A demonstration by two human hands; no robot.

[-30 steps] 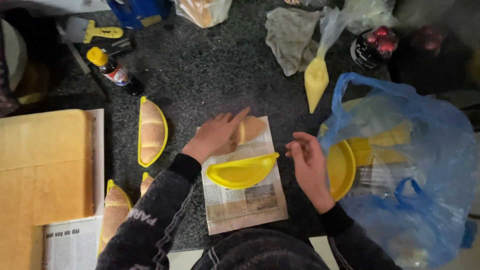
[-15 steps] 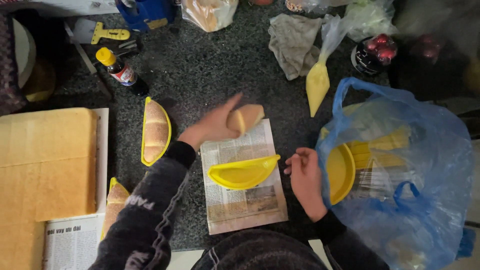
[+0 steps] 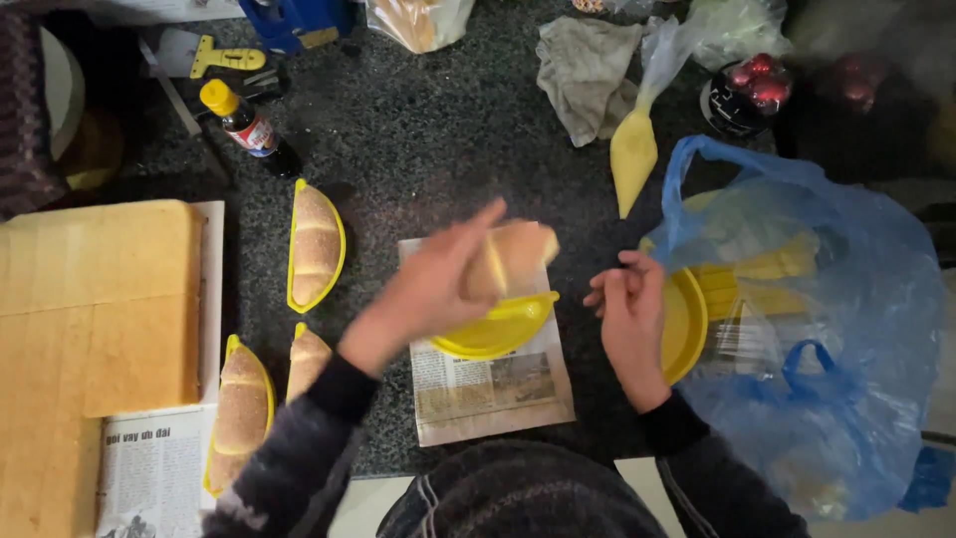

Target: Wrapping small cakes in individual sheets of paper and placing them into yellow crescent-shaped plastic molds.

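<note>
The folded cake piece (image 3: 510, 257), pale and tan-crusted, sits just above the middle of the frame, gripped in the left hand (image 3: 438, 284). That hand is closed round the cake's near end, thumb on one side and fingers wrapped on the other, so the cake sticks out toward the right of the picture with its long axis running roughly left to right, tilted a little upward. Directly beneath it, touching or nearly so, lies the open yellow tray (image 3: 495, 324), a half-moon shell whose long axis runs the same way; the cake is above the tray's upper edge rather than seated in it, as far as the blur allows me to tell. The tray rests on a sheet of newspaper (image 3: 493, 384) on the dark speckled table (image 3: 418, 139).

The right hand (image 3: 629, 309) is to the right of centre, empty, fingers loosely curled and partly open, apart from the cake and tray. It is just beside a stack of yellow trays (image 3: 687, 324) at the mouth of a blue plastic bag (image 3: 827, 329). So the left hand is the nearer one to the tray.

Further out, left of centre, three filled yellow trays (image 3: 317, 247) hold cakes already, and a slab of sponge cake (image 3: 95, 309) fills the left edge. A piping bag (image 3: 634, 159) lies in the upper right.
</note>
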